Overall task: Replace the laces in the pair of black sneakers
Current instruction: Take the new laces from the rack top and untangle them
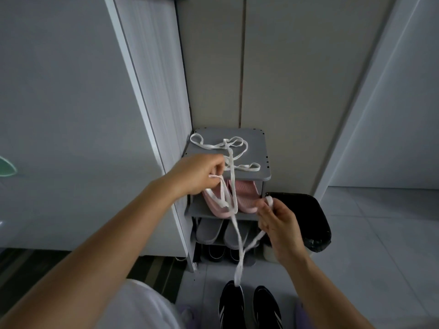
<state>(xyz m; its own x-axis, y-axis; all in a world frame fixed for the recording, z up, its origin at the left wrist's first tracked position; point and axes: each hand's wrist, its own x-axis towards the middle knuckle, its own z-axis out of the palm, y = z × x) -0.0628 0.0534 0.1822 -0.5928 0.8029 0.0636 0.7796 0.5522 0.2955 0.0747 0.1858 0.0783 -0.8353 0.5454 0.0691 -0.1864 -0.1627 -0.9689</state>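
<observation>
a: how far along is it?
b: early, i'd judge. the left hand grips the white lace at the front edge of the grey shoe rack, and loops of it lie on the rack's top.
a: and the other hand?
b: the right hand pinches a strand beside the rack's middle shelf. the black sneakers stand on the floor before the rack, with a lace end hanging to one. threading looks undone.

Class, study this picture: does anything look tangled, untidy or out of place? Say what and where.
The white laces sprawl in tangled loops over the top of the grey shoe rack. Strands pinched by the left hand and right hand cross, and one trails down to a black sneaker. Nothing looks spilled or damaged.
</observation>
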